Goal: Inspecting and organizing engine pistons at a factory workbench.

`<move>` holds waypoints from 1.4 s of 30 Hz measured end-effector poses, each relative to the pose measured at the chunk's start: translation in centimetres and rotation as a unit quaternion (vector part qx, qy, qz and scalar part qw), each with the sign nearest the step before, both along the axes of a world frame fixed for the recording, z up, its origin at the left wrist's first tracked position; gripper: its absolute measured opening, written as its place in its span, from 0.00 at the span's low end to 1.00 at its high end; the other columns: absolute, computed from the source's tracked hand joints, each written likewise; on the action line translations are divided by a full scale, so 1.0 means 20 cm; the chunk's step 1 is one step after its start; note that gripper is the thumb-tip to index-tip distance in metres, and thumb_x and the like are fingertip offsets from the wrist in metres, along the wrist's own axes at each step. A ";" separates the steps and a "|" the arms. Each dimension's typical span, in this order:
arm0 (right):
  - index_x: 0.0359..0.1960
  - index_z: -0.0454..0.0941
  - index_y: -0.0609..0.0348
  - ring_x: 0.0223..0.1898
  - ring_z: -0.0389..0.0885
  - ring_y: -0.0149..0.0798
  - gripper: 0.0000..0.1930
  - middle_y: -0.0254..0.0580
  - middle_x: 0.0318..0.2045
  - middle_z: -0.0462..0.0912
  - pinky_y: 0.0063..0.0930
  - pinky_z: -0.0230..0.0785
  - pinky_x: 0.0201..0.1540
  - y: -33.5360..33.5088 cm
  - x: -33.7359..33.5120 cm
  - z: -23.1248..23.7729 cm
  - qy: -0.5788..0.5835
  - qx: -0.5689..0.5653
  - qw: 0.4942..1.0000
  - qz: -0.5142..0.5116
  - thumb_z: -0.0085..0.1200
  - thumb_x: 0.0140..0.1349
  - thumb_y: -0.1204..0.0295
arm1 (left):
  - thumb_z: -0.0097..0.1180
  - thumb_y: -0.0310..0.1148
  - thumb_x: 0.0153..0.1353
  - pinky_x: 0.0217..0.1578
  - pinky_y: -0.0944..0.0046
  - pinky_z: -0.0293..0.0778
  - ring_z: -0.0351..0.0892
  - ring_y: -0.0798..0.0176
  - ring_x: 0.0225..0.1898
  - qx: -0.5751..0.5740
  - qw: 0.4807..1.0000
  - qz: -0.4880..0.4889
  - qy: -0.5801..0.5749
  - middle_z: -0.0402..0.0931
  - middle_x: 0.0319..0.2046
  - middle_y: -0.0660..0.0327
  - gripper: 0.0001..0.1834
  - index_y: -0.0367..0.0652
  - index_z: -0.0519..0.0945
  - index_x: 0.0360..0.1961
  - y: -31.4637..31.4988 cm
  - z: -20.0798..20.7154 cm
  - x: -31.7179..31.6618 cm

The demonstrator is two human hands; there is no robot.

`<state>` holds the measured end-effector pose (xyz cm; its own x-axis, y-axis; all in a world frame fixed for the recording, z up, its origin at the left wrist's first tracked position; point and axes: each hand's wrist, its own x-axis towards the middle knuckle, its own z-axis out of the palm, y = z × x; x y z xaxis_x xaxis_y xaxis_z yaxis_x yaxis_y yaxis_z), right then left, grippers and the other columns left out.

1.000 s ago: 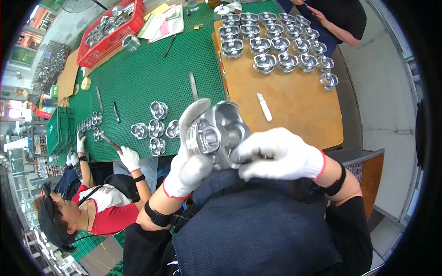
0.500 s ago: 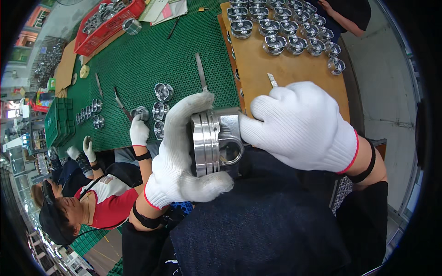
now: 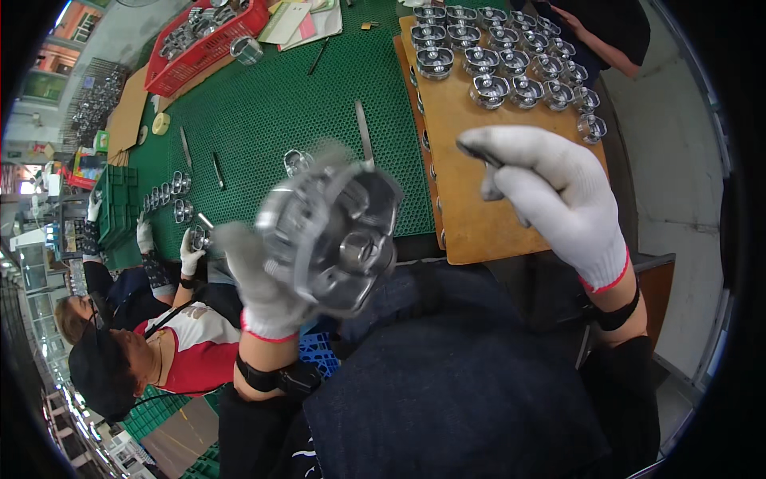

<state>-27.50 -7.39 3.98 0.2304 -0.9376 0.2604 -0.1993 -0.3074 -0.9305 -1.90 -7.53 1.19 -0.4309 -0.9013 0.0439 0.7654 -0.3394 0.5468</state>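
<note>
My left hand (image 3: pixel 267 271), in a white knit glove with a red cuff, grips a shiny metal piston (image 3: pixel 343 255). The piston is tilted with its hollow underside partly toward me; motion blurs it and the glove. My right hand (image 3: pixel 558 191), gloved alike, is apart from the piston, raised over the near part of the tan board (image 3: pixel 483 227). Its index finger points left and the other fingers curl in; whatever they may hold is hidden. Beyond the piston, a flat metal blade (image 3: pixel 364 132) lies on the green mat (image 3: pixel 303 104).
Several pistons (image 3: pixel 488 91) stand in rows on the board's far part. Behind the held piston, another piston (image 3: pixel 298 162) stands on the mat. A red crate (image 3: pixel 179 68) of metal parts is at far left. Co-workers sit at left; one gloved hand (image 3: pixel 190 257) holds a piston.
The piston has turned from side-on to show its hollow underside. My right hand has drawn away from it and turned; the blade tip that stuck out beyond it no longer shows.
</note>
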 end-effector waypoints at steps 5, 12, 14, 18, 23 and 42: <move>0.39 0.77 0.44 0.23 0.78 0.42 0.10 0.35 0.20 0.72 0.35 0.72 0.24 0.03 -0.01 0.04 0.426 -0.154 0.889 0.062 0.51 0.55 0.72 | 0.65 0.34 0.47 0.52 0.62 0.70 0.70 0.60 0.51 -0.114 0.935 0.025 -0.334 0.66 0.51 0.54 0.42 0.36 0.58 0.62 0.04 -0.02 -0.11; 0.32 0.74 0.59 0.21 0.79 0.42 0.06 0.41 0.21 0.75 0.34 0.73 0.22 0.07 0.02 0.01 0.438 -0.204 0.868 0.114 0.47 0.56 0.71 | 0.68 0.55 0.44 0.54 0.53 0.67 0.70 0.50 0.52 -0.312 0.806 0.075 -0.497 0.65 0.51 0.47 0.49 0.34 0.60 0.59 0.08 -0.09 -0.11; 0.34 0.74 0.58 0.23 0.81 0.45 0.07 0.43 0.22 0.77 0.37 0.74 0.23 0.13 0.05 0.01 0.435 -0.145 0.882 0.109 0.47 0.57 0.71 | 0.68 0.59 0.43 0.53 0.51 0.67 0.70 0.48 0.51 -0.382 0.751 0.093 -0.530 0.64 0.51 0.45 0.51 0.34 0.61 0.58 0.08 -0.09 -0.08; 0.42 0.75 0.52 0.26 0.82 0.48 0.10 0.43 0.24 0.78 0.41 0.75 0.27 0.16 0.05 -0.06 0.283 -0.020 0.953 0.102 0.48 0.58 0.70 | 0.72 0.58 0.38 0.50 0.51 0.71 0.71 0.48 0.49 -0.495 0.660 0.140 -0.547 0.61 0.52 0.45 0.53 0.38 0.60 0.59 0.07 0.00 -0.12; 0.51 0.74 0.52 0.34 0.82 0.49 0.17 0.45 0.34 0.81 0.37 0.76 0.36 0.08 0.01 -0.02 0.251 0.037 0.956 0.148 0.49 0.60 0.71 | 0.69 0.60 0.43 0.53 0.55 0.69 0.68 0.52 0.54 -0.523 0.653 0.213 -0.505 0.58 0.58 0.45 0.54 0.44 0.55 0.64 0.04 -0.03 -0.16; 0.47 0.78 0.53 0.40 0.82 0.49 0.16 0.48 0.37 0.83 0.38 0.73 0.44 0.23 -0.37 -1.10 0.385 0.306 0.870 -0.032 0.46 0.62 0.62 | 0.54 0.57 0.59 0.56 0.47 0.72 0.59 0.38 0.64 0.189 0.944 -0.094 0.252 0.50 0.65 0.37 0.42 0.43 0.57 0.66 0.00 0.06 -0.09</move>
